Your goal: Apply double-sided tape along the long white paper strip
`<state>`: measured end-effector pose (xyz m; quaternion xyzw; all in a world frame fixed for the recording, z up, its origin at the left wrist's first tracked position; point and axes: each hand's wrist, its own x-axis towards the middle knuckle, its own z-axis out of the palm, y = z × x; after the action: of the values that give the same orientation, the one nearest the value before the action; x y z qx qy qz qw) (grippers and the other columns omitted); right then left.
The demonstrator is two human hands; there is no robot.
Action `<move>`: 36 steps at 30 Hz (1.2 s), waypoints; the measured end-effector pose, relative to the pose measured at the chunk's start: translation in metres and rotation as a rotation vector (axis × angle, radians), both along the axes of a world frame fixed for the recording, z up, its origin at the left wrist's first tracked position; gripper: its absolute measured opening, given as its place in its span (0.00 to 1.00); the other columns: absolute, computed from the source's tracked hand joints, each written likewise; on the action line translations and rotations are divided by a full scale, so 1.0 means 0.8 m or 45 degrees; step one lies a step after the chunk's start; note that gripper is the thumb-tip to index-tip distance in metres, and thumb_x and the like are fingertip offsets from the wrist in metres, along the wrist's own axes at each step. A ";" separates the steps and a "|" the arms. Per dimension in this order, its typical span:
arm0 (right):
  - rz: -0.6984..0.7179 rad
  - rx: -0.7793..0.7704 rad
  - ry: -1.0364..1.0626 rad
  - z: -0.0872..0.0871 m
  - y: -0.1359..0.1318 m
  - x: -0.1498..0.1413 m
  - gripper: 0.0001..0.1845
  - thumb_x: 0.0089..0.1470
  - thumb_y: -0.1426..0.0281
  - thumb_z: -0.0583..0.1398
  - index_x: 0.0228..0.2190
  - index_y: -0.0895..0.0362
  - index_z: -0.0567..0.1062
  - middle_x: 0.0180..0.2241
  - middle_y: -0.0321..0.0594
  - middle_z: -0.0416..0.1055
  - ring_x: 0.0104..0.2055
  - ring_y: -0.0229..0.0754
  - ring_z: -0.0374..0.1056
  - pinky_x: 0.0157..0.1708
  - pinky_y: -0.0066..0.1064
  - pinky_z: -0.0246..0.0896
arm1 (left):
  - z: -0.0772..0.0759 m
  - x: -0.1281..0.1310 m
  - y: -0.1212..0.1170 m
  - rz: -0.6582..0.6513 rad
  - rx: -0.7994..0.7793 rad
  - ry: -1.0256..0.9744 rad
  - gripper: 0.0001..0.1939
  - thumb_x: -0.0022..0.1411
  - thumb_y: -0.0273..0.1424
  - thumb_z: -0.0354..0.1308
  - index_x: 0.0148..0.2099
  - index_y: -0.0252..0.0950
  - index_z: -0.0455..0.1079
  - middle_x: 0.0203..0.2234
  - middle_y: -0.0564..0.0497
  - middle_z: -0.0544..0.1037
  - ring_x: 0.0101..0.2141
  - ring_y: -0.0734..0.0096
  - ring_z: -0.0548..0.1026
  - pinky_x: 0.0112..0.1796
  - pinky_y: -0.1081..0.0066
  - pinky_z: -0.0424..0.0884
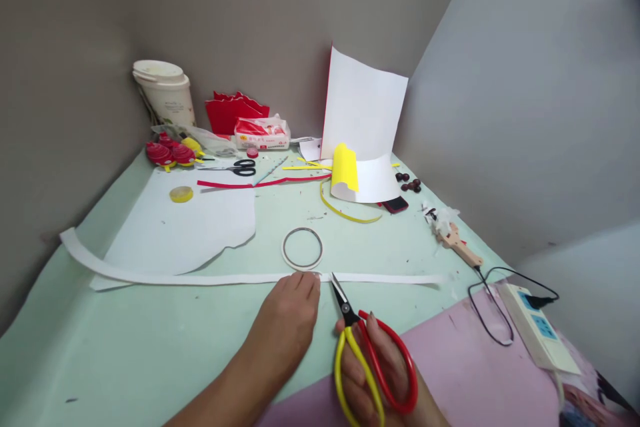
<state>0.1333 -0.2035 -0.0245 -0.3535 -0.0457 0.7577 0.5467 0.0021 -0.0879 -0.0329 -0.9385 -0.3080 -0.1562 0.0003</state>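
Observation:
My right hand (380, 373) holds scissors (367, 353) with one red and one yellow handle loop; the short blades point up at a long white paper strip (210, 278) that runs across the pale green table. My left hand (287, 323) lies palm down, its fingertips pressing the strip just left of the blade tips. The strip looks cut at that spot, and its right piece (390, 278) runs on to the right. A thin tape ring (302, 248) lies just behind the strip.
A large white sheet (185, 227) lies at the left. At the back are a cup (167, 93), black scissors (237, 167), red and yellow paper pieces, a curled white card (363, 127) and a phone (396, 204). A glue gun (457, 247), cable and power strip (533, 327) sit at the right.

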 end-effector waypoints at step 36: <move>0.032 0.185 0.201 -0.004 0.021 -0.017 0.26 0.59 0.52 0.55 0.20 0.59 0.66 0.12 0.31 0.59 0.12 0.28 0.47 0.13 0.22 0.40 | 0.003 0.002 0.000 -0.001 -0.074 0.020 0.14 0.59 0.19 0.51 0.47 0.29 0.70 0.39 0.43 0.75 0.39 0.57 0.71 0.41 0.60 0.70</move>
<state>0.1200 -0.1866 -0.0278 -0.2514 -0.0618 0.7846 0.5634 0.0035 -0.0878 -0.0305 -0.9394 -0.3119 -0.1398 -0.0245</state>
